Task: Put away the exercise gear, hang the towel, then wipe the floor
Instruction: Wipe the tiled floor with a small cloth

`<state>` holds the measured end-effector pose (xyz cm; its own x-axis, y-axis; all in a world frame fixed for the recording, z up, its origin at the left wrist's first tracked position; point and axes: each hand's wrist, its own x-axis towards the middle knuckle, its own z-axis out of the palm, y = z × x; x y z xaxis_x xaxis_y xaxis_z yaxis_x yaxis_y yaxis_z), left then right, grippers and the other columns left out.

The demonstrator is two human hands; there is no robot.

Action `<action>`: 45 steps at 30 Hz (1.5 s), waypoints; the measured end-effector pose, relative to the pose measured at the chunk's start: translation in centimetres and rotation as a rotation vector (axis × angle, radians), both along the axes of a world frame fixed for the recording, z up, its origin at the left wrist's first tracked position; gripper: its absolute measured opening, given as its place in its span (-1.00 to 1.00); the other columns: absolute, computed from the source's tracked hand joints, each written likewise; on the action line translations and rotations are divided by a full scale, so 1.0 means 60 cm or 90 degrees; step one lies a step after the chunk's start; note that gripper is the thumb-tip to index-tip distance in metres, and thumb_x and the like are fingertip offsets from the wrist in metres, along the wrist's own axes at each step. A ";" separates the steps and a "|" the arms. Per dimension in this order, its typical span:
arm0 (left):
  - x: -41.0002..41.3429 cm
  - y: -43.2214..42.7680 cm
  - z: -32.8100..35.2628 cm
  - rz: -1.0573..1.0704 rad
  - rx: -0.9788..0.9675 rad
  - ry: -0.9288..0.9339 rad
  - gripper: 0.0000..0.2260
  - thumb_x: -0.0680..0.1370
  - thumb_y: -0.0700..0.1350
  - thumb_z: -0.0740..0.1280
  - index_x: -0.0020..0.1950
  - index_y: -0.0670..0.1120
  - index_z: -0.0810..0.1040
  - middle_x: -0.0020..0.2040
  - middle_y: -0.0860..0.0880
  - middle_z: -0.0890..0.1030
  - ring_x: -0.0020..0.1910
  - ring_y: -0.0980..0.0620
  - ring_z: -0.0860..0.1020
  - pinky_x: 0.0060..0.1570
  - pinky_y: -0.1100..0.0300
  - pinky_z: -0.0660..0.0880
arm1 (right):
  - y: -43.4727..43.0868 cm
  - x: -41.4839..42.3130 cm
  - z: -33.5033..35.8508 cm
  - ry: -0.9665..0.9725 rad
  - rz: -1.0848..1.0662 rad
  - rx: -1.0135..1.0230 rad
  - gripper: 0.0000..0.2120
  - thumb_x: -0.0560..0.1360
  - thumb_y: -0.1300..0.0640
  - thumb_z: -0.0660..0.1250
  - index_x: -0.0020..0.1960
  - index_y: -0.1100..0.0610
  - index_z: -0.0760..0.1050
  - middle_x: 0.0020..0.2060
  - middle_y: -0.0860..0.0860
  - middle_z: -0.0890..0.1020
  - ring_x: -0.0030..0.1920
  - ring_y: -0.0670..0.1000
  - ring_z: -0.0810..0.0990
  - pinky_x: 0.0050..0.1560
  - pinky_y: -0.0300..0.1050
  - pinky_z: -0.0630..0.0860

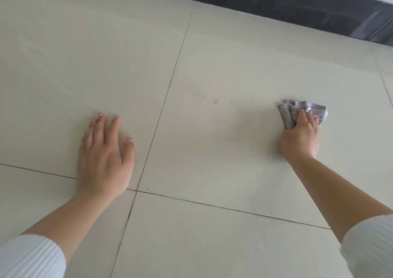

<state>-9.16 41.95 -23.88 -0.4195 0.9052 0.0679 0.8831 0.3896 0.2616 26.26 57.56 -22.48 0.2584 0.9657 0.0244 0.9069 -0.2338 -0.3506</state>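
Note:
A crumpled grey cloth [287, 113] lies on the pale tiled floor [212, 65] at the right. My right hand [301, 138] grips the cloth and presses it onto the tile, fingers curled over its near part. My left hand [104, 156] rests flat on the floor at the left, fingers straight and spread, holding nothing. A small dull spot [215, 101] and a faint smear show on the tile between the hands, a little beyond them.
A dark skirting band [276, 3] runs along the far edge of the floor at the top right. Dark grout lines [161, 109] cross the tiles between and below my hands. White ribbed sleeves cover both forearms near the bottom corners.

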 end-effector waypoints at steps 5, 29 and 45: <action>0.005 0.002 0.005 0.017 0.003 -0.011 -0.44 0.55 0.11 0.01 0.50 -0.12 0.25 0.52 -0.21 0.20 0.52 -0.15 0.12 0.45 -0.07 0.12 | 0.006 -0.170 -0.009 0.047 0.217 0.021 -0.40 0.40 0.42 0.09 0.45 0.23 0.31 0.49 0.13 0.26 0.52 0.16 0.11 0.49 0.05 0.14; 0.009 0.004 0.017 0.041 -0.057 -0.012 -0.46 0.55 0.10 0.04 0.50 -0.06 0.24 0.54 -0.14 0.19 0.51 -0.11 0.14 0.44 0.00 0.11 | 0.107 -0.387 0.008 0.077 0.416 -0.032 -0.37 0.41 0.44 0.09 0.46 0.14 0.29 0.51 0.07 0.22 0.52 0.13 0.10 0.47 0.01 0.17; 0.009 0.005 0.018 0.041 -0.079 -0.020 -0.46 0.54 0.09 0.04 0.51 -0.06 0.24 0.54 -0.14 0.18 0.51 -0.11 0.15 0.44 0.01 0.07 | 0.223 -0.371 0.017 0.039 0.200 -0.065 -0.44 0.45 0.37 0.10 0.45 0.21 0.25 0.52 0.10 0.16 0.53 0.15 0.05 0.49 0.00 0.12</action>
<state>-8.62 42.26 -22.80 -0.4773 0.8769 -0.0574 0.8471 0.4765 0.2356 3.97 70.94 -21.45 -0.0550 0.9951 -0.0824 0.9182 0.0180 -0.3956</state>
